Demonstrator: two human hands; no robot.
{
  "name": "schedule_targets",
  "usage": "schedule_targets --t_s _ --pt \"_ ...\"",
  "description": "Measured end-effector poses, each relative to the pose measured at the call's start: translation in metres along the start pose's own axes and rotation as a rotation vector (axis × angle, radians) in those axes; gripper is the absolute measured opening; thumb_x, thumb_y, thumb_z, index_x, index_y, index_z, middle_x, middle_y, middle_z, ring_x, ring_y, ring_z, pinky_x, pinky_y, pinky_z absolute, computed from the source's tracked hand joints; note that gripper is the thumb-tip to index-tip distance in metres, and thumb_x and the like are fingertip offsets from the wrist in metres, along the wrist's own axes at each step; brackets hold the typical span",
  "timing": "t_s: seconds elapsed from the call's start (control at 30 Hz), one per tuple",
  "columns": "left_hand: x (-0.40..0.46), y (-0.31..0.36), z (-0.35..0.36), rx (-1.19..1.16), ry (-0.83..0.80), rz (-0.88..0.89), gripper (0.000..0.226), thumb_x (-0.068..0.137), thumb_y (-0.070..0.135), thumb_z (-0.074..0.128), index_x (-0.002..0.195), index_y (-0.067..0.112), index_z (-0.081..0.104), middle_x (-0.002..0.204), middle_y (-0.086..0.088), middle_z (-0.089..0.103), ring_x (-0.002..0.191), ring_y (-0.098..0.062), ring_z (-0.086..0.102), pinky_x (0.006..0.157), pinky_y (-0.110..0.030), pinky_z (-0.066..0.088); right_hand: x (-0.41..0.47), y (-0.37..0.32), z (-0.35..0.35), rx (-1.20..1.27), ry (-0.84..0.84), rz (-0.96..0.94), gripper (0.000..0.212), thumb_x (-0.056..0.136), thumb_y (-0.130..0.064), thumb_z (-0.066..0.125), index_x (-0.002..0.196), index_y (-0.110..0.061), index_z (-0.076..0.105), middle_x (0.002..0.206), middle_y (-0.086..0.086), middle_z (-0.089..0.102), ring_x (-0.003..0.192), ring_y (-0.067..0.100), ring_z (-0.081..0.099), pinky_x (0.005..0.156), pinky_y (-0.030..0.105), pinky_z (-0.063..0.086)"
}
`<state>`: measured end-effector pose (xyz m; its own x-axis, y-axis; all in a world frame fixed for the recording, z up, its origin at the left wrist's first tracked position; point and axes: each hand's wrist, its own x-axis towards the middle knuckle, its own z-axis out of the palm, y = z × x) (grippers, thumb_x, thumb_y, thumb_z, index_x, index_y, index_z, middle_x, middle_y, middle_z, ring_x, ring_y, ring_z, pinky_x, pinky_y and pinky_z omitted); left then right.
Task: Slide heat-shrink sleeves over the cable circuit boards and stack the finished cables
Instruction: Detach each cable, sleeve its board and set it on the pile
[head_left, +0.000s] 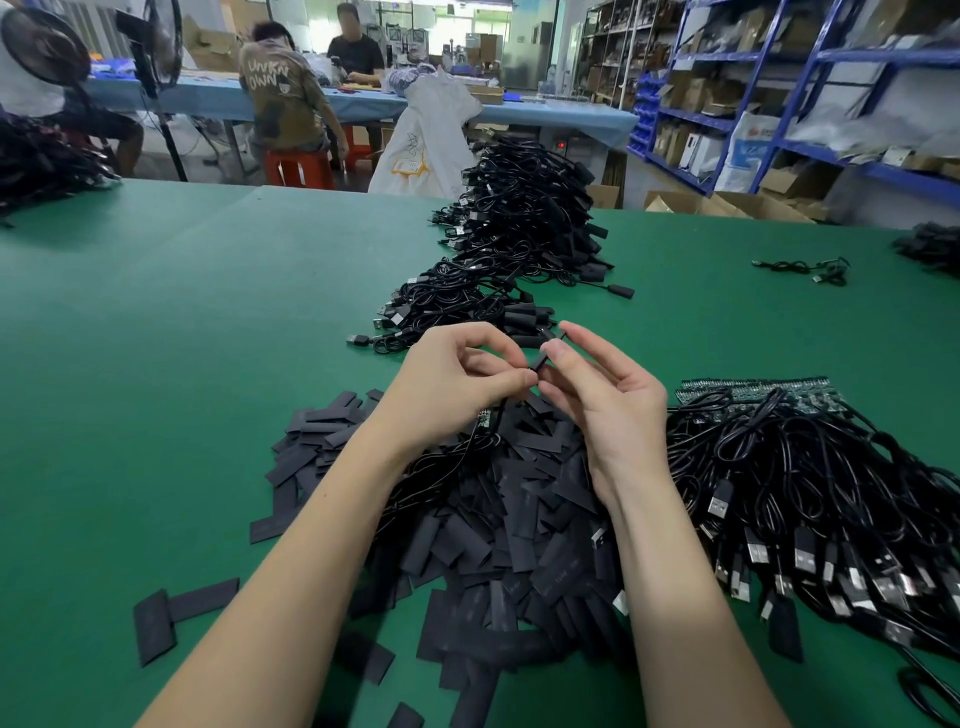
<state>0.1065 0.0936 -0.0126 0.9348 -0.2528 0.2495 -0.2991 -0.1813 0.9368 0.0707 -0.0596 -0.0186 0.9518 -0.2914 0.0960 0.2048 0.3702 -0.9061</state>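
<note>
Both hands are raised over a heap of flat black heat-shrink sleeves (519, 525). My right hand (597, 405) pinches one black sleeve (544, 357) between thumb and forefinger. My left hand (457, 379) pinches the near end of that sleeve together with a thin black cable (467, 447) that hangs down below it; a small green circuit board (484, 417) shows under the left wrist. To the right lies a bundle of unsleeved cables (810, 478) with green boards (763, 395) and USB plugs. Beyond the hands stretches a long stack of sleeved cables (509, 260).
The green table (182, 338) carries stray sleeves (176, 613) at the near left and a few loose cables (802, 269) at the far right. People sit at a blue bench behind, beside a white sack (426, 140). Blue shelving lines the right wall.
</note>
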Motion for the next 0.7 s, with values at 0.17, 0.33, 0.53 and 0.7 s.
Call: schedule_targets --t_s 0.17,0.33,0.53,0.7 --pt "0.0001 0.0004 0.0002 -0.002 -0.002 -0.001 0.011 0.084 0.022 0.082 0.086 0.021 0.071 0.076 -0.007 0.076 0.072 -0.06 0.061 0.068 -0.072 0.049 -0.0009 0.0011 0.0014 0.026 0.007 -0.011 0.022 0.086 -0.005 0.077 0.1 -0.022 0.078 0.092 0.008 0.079 0.082 0.014 0.075 0.069 0.022 0.059" --pt "-0.0004 0.0006 -0.0013 0.001 -0.008 0.007 0.012 0.084 0.023 0.083 0.086 0.02 0.071 0.076 -0.006 0.077 0.075 -0.06 0.062 0.071 -0.071 0.05 0.0004 0.0001 0.0007 0.062 0.019 0.019 0.02 0.084 -0.004 0.078 0.096 -0.02 0.079 0.101 0.012 0.078 0.095 0.021 0.074 0.07 0.022 0.059" --pt "0.0013 -0.0018 -0.0018 0.003 -0.02 0.027 0.013 0.083 0.024 0.083 0.086 0.02 0.072 0.075 -0.007 0.077 0.072 -0.058 0.062 0.068 -0.069 0.05 0.0005 -0.0002 0.0009 0.091 0.019 0.042 0.02 0.084 -0.004 0.077 0.097 -0.019 0.079 0.102 0.012 0.078 0.091 0.018 0.073 0.07 0.022 0.059" --pt "0.0029 -0.0042 -0.0038 0.024 -0.029 0.038 0.011 0.083 0.025 0.082 0.085 0.023 0.072 0.075 -0.003 0.077 0.067 -0.054 0.062 0.064 -0.066 0.052 0.0002 0.0013 0.0031 0.102 0.009 0.052 0.021 0.085 -0.003 0.076 0.096 -0.02 0.079 0.097 0.008 0.078 0.086 0.016 0.073 0.07 0.022 0.059"
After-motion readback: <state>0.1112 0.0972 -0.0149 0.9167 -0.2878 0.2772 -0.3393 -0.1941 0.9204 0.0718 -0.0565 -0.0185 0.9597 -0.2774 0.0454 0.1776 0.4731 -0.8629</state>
